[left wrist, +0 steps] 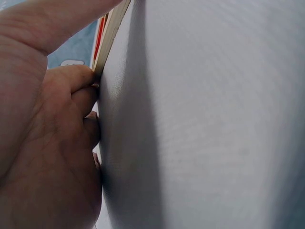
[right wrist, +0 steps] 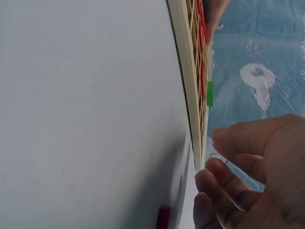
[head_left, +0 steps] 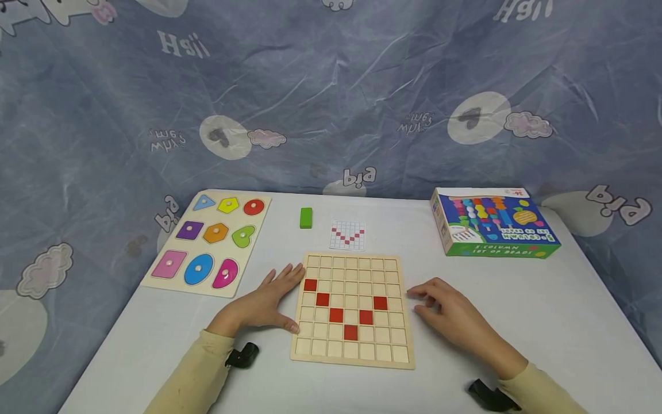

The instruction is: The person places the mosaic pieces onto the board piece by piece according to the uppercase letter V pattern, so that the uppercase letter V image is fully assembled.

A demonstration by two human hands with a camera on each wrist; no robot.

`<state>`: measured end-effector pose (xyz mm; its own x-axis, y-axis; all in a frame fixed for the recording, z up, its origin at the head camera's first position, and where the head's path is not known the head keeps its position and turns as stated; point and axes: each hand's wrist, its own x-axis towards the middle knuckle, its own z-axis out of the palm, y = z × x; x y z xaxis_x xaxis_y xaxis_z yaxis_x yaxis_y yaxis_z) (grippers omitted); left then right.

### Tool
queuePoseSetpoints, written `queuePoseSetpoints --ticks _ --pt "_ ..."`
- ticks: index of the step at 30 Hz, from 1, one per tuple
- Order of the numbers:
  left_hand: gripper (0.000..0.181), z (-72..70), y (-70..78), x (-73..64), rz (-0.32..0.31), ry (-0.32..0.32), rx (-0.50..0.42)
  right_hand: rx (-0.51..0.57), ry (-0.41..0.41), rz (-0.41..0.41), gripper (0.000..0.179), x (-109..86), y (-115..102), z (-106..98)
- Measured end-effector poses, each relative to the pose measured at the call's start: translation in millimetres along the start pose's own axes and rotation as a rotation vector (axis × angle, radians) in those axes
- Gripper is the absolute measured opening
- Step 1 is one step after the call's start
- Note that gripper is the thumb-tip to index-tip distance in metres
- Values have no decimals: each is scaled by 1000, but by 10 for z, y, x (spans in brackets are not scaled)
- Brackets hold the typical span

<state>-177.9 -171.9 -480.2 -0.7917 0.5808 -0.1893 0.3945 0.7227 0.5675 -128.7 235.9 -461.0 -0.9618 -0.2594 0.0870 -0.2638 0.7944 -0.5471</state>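
A square wooden grid board [head_left: 357,357] lies flat on the table, with several red square tiles [head_left: 350,332] in its cells forming a slanting V. Along its left edge rests my left hand [head_left: 264,302], fingers spread and thumb lower down, touching the rim. Just off the right edge is my right hand [head_left: 452,313], its fingers loosely bent and thumb apart, holding nothing visible. Behind the board lies a small pattern card [head_left: 338,226] with red squares in a V. Whether the right fingertips touch the rim, I cannot tell.
A shape-puzzle board [head_left: 176,280] with colored knobbed pieces lies at the left. A green block [head_left: 306,218] is behind the grid board. The colorful bead-set box [head_left: 496,221] sits back right. A dark red object [right wrist: 163,218] shows at the right wrist view's bottom edge.
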Motion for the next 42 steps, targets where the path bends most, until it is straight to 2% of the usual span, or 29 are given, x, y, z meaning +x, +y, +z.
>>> queuePoseSetpoints --ticks 8,17,25,28,31,36,42 --pt "128 14 -10 0 -8 -1 2 -81 -54 46 29 -94 150 -191" --pt "128 18 -14 1 -7 -2 1 -74 -126 76 25 -200 299 -362" --pt "128 15 -7 -6 2 0 -9 -60 -256 82 38 -253 425 -441" --pt "128 9 -1 -9 7 2 -13 -54 -276 87 39 -265 436 -457" --pt "128 4 3 -10 12 1 -10 -65 -269 64 37 -273 446 -457" --pt "128 -3 6 -8 15 0 0 -93 -205 4 31 -252 446 -408" --pt "128 -4 8 -11 11 6 -6 -75 -157 -13 27 -171 401 -309"
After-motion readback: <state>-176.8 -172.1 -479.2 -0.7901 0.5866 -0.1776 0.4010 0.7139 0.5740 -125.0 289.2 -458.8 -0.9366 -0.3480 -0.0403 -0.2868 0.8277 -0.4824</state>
